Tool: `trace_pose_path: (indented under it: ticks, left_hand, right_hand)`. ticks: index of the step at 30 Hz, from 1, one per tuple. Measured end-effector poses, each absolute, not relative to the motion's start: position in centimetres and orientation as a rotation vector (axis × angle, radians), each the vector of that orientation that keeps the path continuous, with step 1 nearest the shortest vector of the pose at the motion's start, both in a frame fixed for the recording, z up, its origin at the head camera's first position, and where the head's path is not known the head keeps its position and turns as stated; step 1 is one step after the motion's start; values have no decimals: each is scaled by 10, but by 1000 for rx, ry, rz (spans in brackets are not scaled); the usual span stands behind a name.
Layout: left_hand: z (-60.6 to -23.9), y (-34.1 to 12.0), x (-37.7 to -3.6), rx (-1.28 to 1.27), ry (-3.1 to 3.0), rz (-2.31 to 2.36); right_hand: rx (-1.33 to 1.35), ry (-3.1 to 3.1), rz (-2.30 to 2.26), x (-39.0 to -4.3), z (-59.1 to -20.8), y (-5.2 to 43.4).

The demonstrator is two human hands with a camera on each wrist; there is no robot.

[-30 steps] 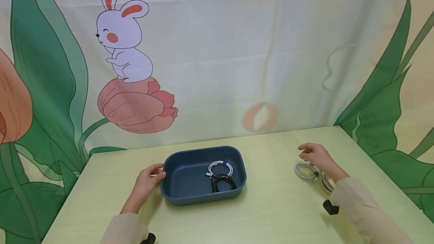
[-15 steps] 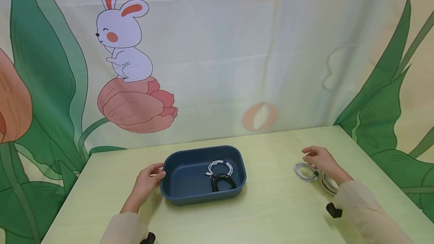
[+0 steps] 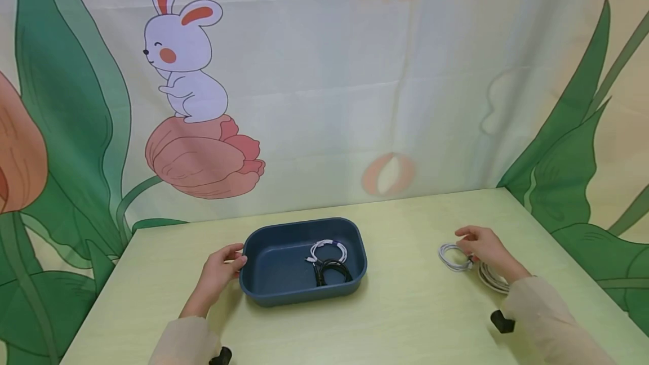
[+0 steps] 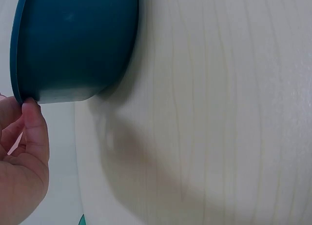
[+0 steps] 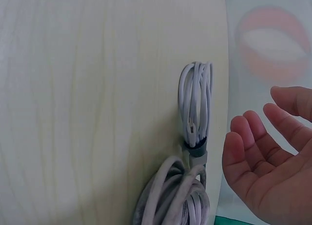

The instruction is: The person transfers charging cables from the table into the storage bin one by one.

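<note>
With the left hand (image 3: 219, 272) steadying the bin (image 3: 263, 289) by its rim, the right hand (image 3: 485, 246), fingers relaxed and empty, hovers over the white cable (image 3: 453, 256) lying well right of the bin; next it likely must pinch that coil.

A pale yellow-green wooden table (image 3: 405, 320) was backed by a printed fabric backdrop (image 3: 324, 72) showing a white cartoon rabbit (image 3: 185, 66).

Head view wide — wrist views close.
</note>
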State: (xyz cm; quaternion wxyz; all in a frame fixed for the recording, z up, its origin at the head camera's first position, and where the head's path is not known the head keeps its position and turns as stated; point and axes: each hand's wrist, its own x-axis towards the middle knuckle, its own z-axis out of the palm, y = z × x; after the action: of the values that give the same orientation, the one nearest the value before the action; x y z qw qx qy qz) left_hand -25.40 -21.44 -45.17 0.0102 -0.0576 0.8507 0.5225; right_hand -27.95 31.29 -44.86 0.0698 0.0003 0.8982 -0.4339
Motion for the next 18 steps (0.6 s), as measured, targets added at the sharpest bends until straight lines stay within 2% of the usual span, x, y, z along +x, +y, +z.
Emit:
trace_pose_path:
  ticks: [18]
  left_hand:
    - [-452,-214,-255,-185,2666,1634]
  right_hand:
    - [52,2702,-1312,-274,-460,313]
